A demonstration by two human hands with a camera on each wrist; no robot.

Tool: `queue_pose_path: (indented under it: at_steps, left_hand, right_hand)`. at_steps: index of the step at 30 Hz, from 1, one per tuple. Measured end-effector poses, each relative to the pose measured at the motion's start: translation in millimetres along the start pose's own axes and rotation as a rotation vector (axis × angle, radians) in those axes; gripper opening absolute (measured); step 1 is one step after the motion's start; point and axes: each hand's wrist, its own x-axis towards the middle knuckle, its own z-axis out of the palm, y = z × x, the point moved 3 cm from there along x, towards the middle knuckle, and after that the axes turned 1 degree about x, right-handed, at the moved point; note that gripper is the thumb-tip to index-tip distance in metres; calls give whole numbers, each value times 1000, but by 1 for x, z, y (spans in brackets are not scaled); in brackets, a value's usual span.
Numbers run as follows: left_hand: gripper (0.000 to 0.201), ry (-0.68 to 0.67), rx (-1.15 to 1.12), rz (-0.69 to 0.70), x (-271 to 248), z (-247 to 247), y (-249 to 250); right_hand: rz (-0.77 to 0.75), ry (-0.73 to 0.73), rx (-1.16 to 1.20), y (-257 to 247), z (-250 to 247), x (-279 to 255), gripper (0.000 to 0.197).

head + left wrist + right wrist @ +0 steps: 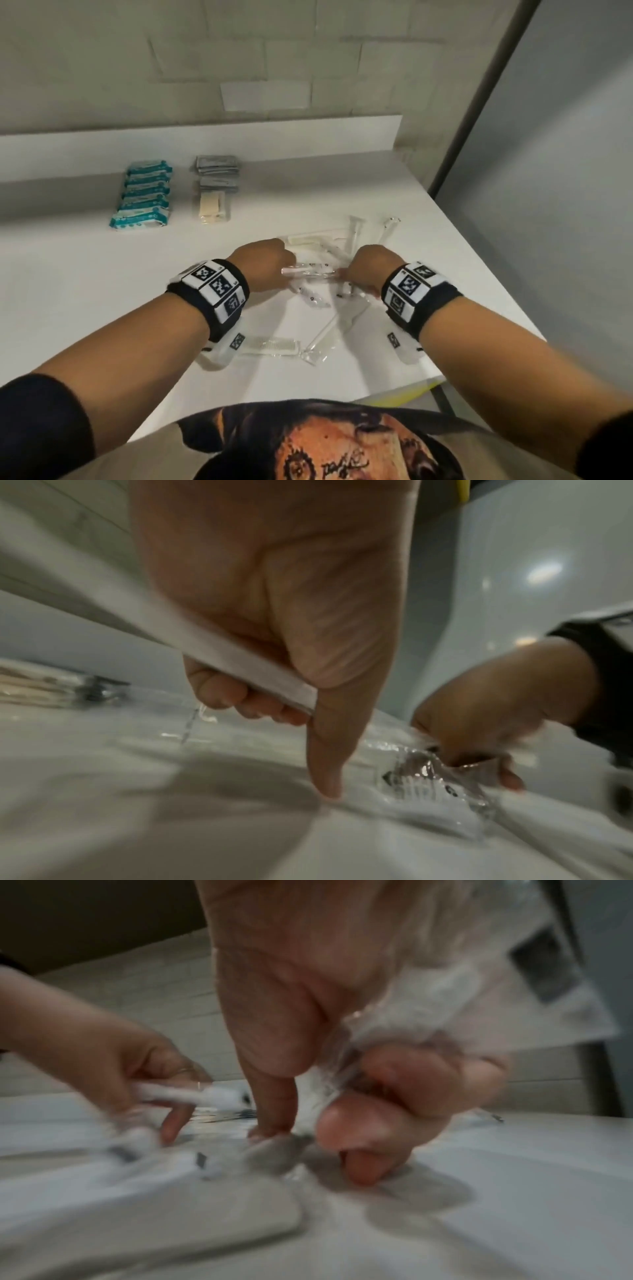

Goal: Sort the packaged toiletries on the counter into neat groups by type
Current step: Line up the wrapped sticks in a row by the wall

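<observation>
The left hand (pixel 263 262) curls round one end of a long clear-wrapped packet (pixel 308 272); the right hand (pixel 368 270) grips clear-wrapped packets at its other end, above the loose pile (pixel 318 301) on the counter (pixel 102 274). Their print is too blurred to read. Well beyond lie teal packs (pixel 144 195) and grey sachets (pixel 216 171).

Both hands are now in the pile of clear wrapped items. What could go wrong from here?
1. The clear packets overlap, so lifting the one that the left hand and right hand hold may drag neighbours along.
2. Some packets lie near the counter edge on the right and could slide off.
3. The clear wrappers look alike, so types may get mixed.
</observation>
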Motion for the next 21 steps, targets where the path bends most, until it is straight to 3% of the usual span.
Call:
queue_pose_path:
  at_steps: [5, 6, 10, 13, 16, 18, 21]
  left_hand:
    - [15, -28, -92, -89, -7, -9, -24]
    - [14, -18, -127, -116, -8, -11, -27]
    - [10, 65, -337, -251, -4, -20, -28]
    - [19, 175, -502, -338, 5, -26, -20]
    - [35, 269, -601, -406, 19, -34, -7]
    - [38, 260, -540, -410, 35, -36, 4]
    - [38, 187, -402, -351, 65, -33, 22]
  right_hand:
    - [-52, -45, 63, -1, 0, 7, 6]
    - [-65, -45, 99, 3, -2, 9, 7]
    - [-170, -109, 281, 34, -18, 13, 41]
    - [-300, -224, 503, 57, -37, 8, 39]
    - [-320, 1, 256, 70, -67, 26, 31]
    - [-284, 138, 131, 75, -76, 46, 42]
    - [-306, 183, -18, 77, -67, 72, 60]
